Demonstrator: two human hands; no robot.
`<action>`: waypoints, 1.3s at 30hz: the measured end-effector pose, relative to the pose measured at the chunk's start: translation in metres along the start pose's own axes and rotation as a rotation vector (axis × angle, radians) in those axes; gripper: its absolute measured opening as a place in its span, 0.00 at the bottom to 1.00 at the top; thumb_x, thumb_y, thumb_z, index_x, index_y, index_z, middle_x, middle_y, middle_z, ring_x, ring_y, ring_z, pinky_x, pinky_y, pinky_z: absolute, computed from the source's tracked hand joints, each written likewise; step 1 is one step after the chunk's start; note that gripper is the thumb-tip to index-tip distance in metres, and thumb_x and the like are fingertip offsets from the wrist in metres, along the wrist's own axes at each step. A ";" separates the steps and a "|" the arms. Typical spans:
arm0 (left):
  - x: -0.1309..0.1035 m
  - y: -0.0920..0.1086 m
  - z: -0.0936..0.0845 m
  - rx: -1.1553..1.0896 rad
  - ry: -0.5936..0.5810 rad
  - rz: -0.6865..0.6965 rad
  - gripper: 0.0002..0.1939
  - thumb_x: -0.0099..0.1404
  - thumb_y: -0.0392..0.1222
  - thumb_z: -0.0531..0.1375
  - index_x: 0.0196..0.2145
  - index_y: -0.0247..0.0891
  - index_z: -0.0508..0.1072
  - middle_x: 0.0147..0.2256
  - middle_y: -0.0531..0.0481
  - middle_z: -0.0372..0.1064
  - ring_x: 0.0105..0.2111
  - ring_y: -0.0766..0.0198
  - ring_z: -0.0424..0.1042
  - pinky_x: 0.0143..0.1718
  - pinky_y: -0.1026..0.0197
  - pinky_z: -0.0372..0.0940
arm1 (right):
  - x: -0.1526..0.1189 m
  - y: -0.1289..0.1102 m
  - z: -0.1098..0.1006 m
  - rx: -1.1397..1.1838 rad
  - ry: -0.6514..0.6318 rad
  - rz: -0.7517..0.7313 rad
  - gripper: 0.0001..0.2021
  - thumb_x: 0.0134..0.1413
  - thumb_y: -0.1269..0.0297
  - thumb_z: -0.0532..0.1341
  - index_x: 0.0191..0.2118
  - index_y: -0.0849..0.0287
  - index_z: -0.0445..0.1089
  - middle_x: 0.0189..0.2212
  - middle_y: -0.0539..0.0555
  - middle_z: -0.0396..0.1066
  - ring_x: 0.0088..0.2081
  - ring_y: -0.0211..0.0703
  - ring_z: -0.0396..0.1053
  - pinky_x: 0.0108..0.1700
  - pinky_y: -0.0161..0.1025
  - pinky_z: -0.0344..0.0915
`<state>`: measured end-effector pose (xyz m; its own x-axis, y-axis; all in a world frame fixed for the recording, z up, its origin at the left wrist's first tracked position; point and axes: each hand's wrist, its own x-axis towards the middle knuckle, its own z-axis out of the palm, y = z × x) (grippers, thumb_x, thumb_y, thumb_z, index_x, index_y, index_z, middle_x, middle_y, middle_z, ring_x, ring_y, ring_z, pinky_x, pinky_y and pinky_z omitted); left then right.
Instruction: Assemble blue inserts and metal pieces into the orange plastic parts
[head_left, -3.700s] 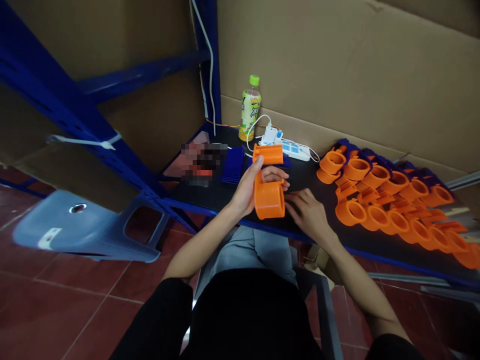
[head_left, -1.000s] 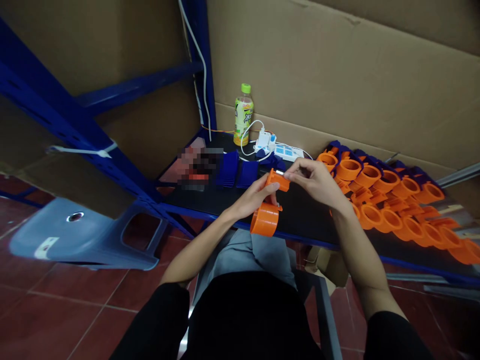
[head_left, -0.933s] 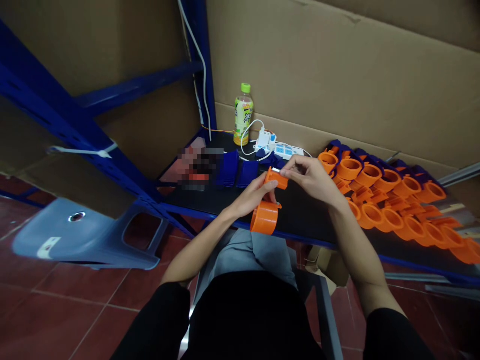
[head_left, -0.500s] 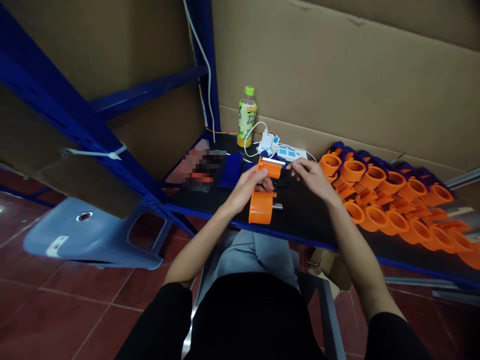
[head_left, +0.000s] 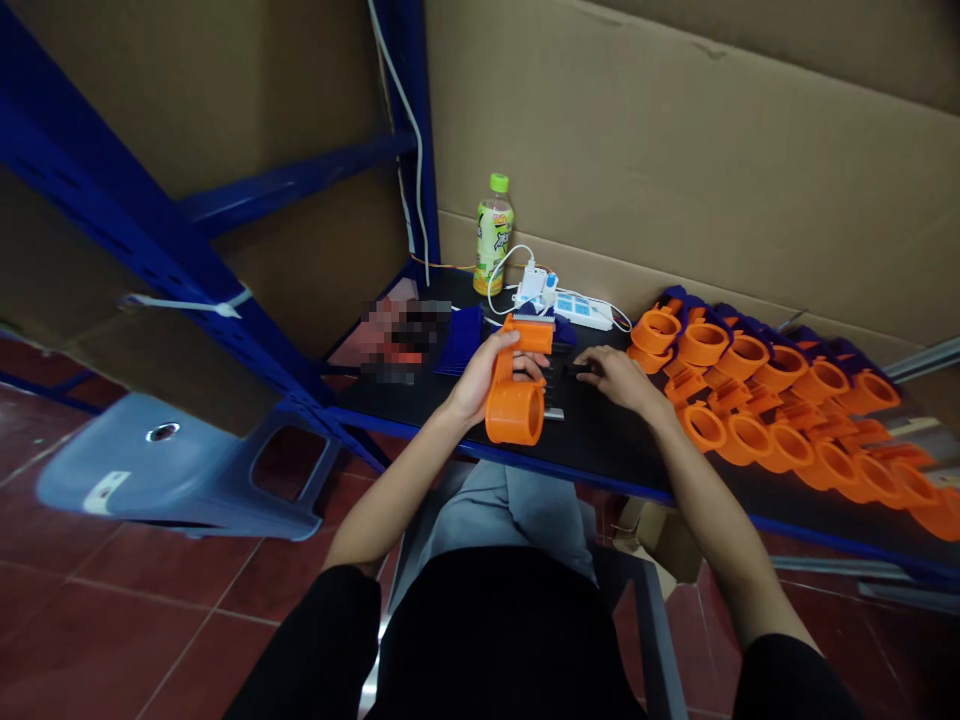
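Note:
My left hand is wrapped around an orange plastic part, tilted above the black shelf top. The part has a wide round ring at its lower end and a pale toothed strip along its upper end. To the right, my right hand is low over the shelf with its fingers closed together. Something small and dark shows at those fingertips, too unclear to name against the black surface. Dark narrow pieces and a small grey metal piece lie between the hands, partly hidden by the orange part.
Rows of similar orange ringed parts fill the shelf's right side. A drink bottle and a white power strip with cables stand at the back. Dark blue flat pieces lie left. A blue-grey stool stands beyond the blue frame.
My right hand has moved down from beside the toothed strip to the shelf surface. My left hand has shifted slightly left and turned the orange part, so its ring opening shows.

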<state>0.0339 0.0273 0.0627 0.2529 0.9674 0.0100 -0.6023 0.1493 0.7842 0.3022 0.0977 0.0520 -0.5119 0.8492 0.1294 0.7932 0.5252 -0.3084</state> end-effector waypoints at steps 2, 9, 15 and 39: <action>0.002 0.000 -0.001 0.006 0.018 0.004 0.19 0.63 0.53 0.60 0.37 0.31 0.74 0.31 0.45 0.76 0.26 0.66 0.74 0.28 0.65 0.69 | -0.004 -0.009 -0.011 0.124 0.124 -0.034 0.11 0.66 0.61 0.65 0.51 0.55 0.78 0.42 0.55 0.75 0.40 0.43 0.69 0.43 0.40 0.64; 0.002 -0.014 0.002 0.037 0.040 0.059 0.19 0.63 0.56 0.62 0.41 0.36 0.69 0.30 0.52 0.72 0.24 0.66 0.74 0.29 0.63 0.70 | -0.010 -0.083 -0.033 0.410 0.556 -0.088 0.15 0.69 0.51 0.61 0.51 0.51 0.80 0.47 0.56 0.74 0.41 0.45 0.71 0.38 0.42 0.70; -0.004 -0.013 0.007 0.082 0.027 0.090 0.22 0.61 0.55 0.65 0.45 0.38 0.67 0.29 0.55 0.71 0.24 0.66 0.73 0.30 0.62 0.71 | -0.011 -0.099 -0.039 0.416 0.462 -0.096 0.14 0.68 0.53 0.63 0.52 0.49 0.81 0.47 0.57 0.74 0.42 0.46 0.72 0.38 0.44 0.73; -0.009 -0.020 0.010 0.330 0.061 0.314 0.22 0.70 0.62 0.62 0.47 0.42 0.63 0.32 0.56 0.70 0.27 0.68 0.72 0.32 0.64 0.66 | -0.015 -0.116 -0.029 0.533 0.575 -0.125 0.14 0.62 0.57 0.69 0.51 0.51 0.80 0.51 0.57 0.74 0.40 0.44 0.75 0.34 0.41 0.77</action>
<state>0.0514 0.0134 0.0529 0.0460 0.9671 0.2500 -0.3671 -0.2165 0.9047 0.2273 0.0257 0.1129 -0.2210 0.7577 0.6141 0.4016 0.6445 -0.6507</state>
